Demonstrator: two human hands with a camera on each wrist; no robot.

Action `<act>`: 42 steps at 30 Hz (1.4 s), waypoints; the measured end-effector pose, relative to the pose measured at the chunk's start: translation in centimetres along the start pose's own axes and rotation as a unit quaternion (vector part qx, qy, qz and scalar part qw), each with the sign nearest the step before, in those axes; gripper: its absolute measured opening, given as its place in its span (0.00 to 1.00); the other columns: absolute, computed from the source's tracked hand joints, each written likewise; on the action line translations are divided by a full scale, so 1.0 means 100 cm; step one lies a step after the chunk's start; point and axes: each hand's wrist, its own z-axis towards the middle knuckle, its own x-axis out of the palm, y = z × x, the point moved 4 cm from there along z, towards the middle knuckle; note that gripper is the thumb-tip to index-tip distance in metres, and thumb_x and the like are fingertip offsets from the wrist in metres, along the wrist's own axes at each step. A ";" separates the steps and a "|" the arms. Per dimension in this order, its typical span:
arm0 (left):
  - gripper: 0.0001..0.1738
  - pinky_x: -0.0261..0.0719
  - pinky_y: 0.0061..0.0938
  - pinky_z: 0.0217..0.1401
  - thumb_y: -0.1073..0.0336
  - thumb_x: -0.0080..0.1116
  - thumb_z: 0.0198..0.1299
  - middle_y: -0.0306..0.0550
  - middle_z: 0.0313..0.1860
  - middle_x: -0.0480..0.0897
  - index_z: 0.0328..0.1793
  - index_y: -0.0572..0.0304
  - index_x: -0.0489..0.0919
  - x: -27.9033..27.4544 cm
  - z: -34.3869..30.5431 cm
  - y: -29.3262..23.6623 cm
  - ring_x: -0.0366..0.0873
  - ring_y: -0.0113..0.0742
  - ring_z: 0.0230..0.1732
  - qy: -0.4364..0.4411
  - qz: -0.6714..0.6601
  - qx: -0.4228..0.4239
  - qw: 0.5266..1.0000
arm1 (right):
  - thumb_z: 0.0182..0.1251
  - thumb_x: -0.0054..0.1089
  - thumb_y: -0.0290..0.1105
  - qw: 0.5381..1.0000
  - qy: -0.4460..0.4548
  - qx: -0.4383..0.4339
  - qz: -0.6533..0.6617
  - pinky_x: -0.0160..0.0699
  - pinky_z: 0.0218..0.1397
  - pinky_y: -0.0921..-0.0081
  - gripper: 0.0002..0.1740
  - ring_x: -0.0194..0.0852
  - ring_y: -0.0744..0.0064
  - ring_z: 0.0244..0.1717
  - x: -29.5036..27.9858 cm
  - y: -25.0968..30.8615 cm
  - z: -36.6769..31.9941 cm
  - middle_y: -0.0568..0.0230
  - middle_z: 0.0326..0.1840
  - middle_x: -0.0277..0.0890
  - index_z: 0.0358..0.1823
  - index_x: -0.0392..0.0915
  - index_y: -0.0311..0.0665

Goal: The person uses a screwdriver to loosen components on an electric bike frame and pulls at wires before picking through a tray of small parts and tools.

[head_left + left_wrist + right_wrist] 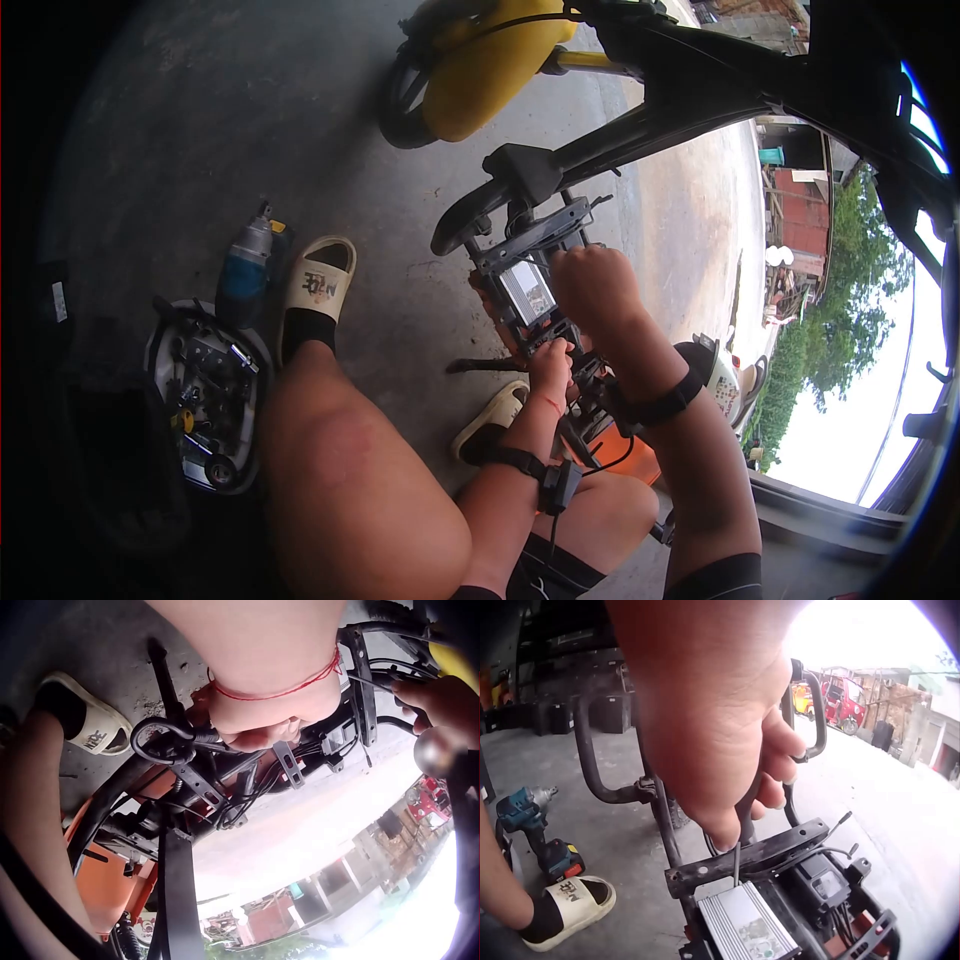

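Note:
My right hand (597,285) grips a screwdriver by its dark handle, mostly hidden behind the fingers. Its thin metal shaft (737,864) points down at the edge of a silver finned controller box (746,922), beside a black crossbar (750,855) of a small vehicle's frame. Lower on the same frame, the left hand (262,709) has its fingers curled round a black cable (154,742) whose loop comes out beside the thumb; the palm hides the gripped part. Several wires (247,799) run along the frame under this hand. A black box with cables (821,881) sits beside the controller.
A blue impact wrench (246,265) stands by my slippered foot, next to a tray (255,440) of tools and small parts. The yellow front fender (465,85) and dark frame tubes rise beyond the hands. An orange panel (112,889) lies near my leg.

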 end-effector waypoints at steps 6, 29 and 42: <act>0.10 0.57 0.24 0.17 0.57 0.50 0.67 0.30 0.14 0.62 0.36 0.51 0.76 -0.006 0.012 -0.006 0.57 0.23 0.12 -0.005 0.001 0.038 0.999 | 0.59 0.56 0.31 0.980 0.169 0.088 0.057 0.85 0.33 0.66 0.10 0.88 0.59 0.33 -0.002 0.012 0.009 0.56 0.29 0.85 0.29 0.87 0.40; 0.17 0.61 0.22 0.16 0.50 0.51 0.69 0.33 0.19 0.70 0.32 0.52 0.75 0.007 0.008 -0.001 0.65 0.25 0.14 0.002 0.053 0.116 0.992 | 0.58 0.57 0.32 0.988 0.122 0.094 0.021 0.83 0.29 0.69 0.08 0.88 0.63 0.32 -0.003 0.020 0.001 0.61 0.29 0.85 0.27 0.85 0.41; 0.10 0.64 0.19 0.17 0.58 0.51 0.61 0.30 0.20 0.68 0.37 0.54 0.78 0.001 -0.001 -0.023 0.63 0.22 0.16 0.010 -0.021 0.052 0.998 | 0.62 0.61 0.48 0.939 0.159 0.244 0.182 0.83 0.48 0.57 0.22 0.85 0.45 0.44 -0.010 0.004 0.014 0.45 0.39 0.85 0.39 0.82 0.32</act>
